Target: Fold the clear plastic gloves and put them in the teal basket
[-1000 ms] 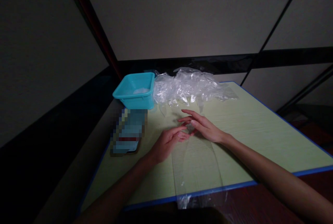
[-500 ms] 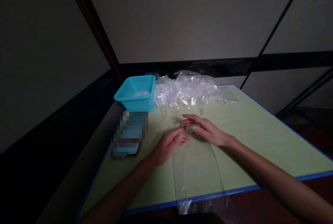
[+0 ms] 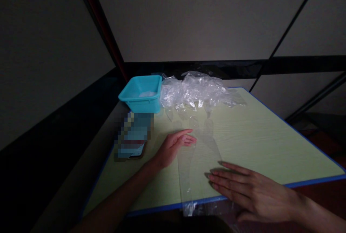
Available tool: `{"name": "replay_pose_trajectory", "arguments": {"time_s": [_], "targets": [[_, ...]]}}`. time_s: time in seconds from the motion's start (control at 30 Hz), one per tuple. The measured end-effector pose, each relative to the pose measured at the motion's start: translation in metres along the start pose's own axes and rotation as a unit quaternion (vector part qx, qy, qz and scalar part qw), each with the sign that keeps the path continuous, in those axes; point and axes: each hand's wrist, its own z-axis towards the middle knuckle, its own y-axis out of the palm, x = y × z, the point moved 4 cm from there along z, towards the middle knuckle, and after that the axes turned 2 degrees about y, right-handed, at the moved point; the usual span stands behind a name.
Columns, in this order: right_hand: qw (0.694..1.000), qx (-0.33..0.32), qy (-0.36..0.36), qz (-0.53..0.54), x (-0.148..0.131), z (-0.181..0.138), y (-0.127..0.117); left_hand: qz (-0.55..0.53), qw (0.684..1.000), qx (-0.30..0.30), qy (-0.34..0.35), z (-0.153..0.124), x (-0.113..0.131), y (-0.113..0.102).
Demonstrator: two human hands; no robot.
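Hands lay open on the bench (image 3: 259, 135), neither one gripping anything. At lower right of the frame, the right hand (image 3: 251, 195) was spread flat, palm down, fingers straight and close together, pointing toward the left, with its fingertips resting on the lower end of a clear plastic glove (image 3: 201, 157). That glove lay flat along the middle of the bench, its finger end pointing toward the top of the frame and its cuff end hanging just over the blue near edge. Just left of centre, the left hand (image 3: 173, 146) rested with its fingers loosely curled, their tips touching the glove's left border. Above the glove, a crumpled pile of clear plastic (image 3: 194, 90) sat at the far side of the bench, touching a teal tub (image 3: 140, 99) on its left. Below the tub, near the left hand, lay a flat pixelated object (image 3: 133, 137).
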Motion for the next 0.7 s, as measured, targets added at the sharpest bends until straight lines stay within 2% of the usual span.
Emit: {"name": "replay_pose_trajectory", "arguments": {"time_s": [0.17, 0.3, 0.4, 0.5, 0.6, 0.7], "targets": [[0.999, 0.028, 0.007, -0.042, -0.001, 0.005, 0.013, 0.013, 1.0, 0.005, -0.004, -0.001, -0.001, -0.002], [0.998, 0.054, 0.0, -0.02, -0.002, 0.01, 0.006, 0.016, 1.0, 0.004, -0.015, -0.001, -0.003, -0.001], [0.997, 0.063, 0.007, 0.039, -0.004, 0.015, -0.007, 0.015, 1.0, 0.005, -0.022, 0.0, -0.005, -0.001], [0.991, 0.035, 0.029, 0.125, -0.003, 0.019, -0.019, 0.014, 0.999, 0.006, -0.028, 0.0, -0.006, -0.002], [0.976, 0.022, 0.066, 0.208, 0.007, 0.02, -0.028, 0.012, 0.999, 0.007, -0.034, 0.0, -0.007, -0.002], [0.956, 0.051, 0.107, 0.268, 0.024, 0.02, -0.036, 0.009, 0.999, 0.007, -0.039, 0.001, -0.007, -0.002]]}}
